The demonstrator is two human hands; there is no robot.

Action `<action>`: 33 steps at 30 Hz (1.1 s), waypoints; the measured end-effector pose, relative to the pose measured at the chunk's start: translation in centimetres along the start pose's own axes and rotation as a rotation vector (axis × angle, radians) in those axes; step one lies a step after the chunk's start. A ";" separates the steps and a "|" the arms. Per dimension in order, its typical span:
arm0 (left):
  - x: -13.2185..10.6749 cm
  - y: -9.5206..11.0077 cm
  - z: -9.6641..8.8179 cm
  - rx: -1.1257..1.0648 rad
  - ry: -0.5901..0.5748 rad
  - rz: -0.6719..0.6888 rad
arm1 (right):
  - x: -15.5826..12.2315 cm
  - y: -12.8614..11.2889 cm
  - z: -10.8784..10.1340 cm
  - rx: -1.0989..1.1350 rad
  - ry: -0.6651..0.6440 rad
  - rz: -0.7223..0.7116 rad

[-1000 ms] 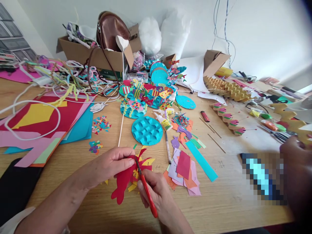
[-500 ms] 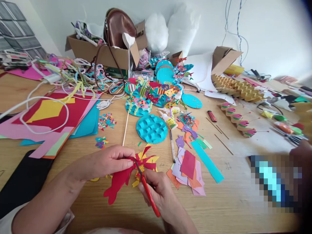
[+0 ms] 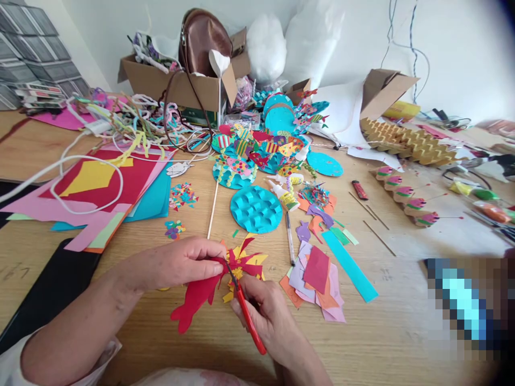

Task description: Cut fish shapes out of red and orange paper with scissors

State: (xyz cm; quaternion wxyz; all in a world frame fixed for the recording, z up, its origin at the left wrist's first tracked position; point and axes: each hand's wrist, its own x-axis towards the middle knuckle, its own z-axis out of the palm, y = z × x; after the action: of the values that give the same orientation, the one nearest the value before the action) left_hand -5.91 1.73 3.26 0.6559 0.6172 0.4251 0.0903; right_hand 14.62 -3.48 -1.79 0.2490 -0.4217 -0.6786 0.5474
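Observation:
Between its thumb and fingers my left hand (image 3: pixel 189 261) pinches a piece of red paper (image 3: pixel 196 303). The paper hangs down toward me, its lower end shaped like a fish tail. My right hand (image 3: pixel 261 305) is wrapped round the red handles of a pair of scissors (image 3: pixel 246 316). Their dark blades meet the red paper close to my left fingertips; how far apart the blades are is hard to tell. Behind and under the blades lies a heap of red and yellow paper scraps (image 3: pixel 245 260), partly hidden by my hands.
A blue scalloped disc (image 3: pixel 256 210) lies beyond my hands, with a pen (image 3: pixel 290 238) and glue bottle (image 3: pixel 285 195) beside it. Coloured paper scraps (image 3: pixel 317 271) are on the right, larger sheets (image 3: pixel 96 182) on the left. A cardboard box (image 3: pixel 161 86) with a brown bag stands behind.
The camera view has turned slightly left, so the table's things appear further right. Both hands stay at the red paper with the scissors. A hand at the right edge has gone out of view.

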 end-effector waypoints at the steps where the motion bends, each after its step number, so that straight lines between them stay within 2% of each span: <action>1: 0.0 0.1 0.1 -0.024 0.006 -0.004 | 0.0 0.0 0.0 -0.014 0.005 -0.004; 14: -0.1 0.9 1.0 -0.210 0.000 -0.071 | -0.2 -0.2 0.0 -0.001 0.015 -0.010; 24: -0.1 0.2 0.7 -0.125 -0.005 -0.066 | -0.1 -0.1 0.0 0.031 0.014 -0.005; 33: -0.2 -0.2 -0.1 0.067 -0.023 0.033 | 0.0 0.0 0.1 -0.048 0.013 -0.028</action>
State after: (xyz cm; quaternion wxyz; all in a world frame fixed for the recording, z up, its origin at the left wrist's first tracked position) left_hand -6.17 1.60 3.14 0.6381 0.6467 0.4100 0.0797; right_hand 14.60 -3.55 -1.78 0.2507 -0.4216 -0.6957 0.5247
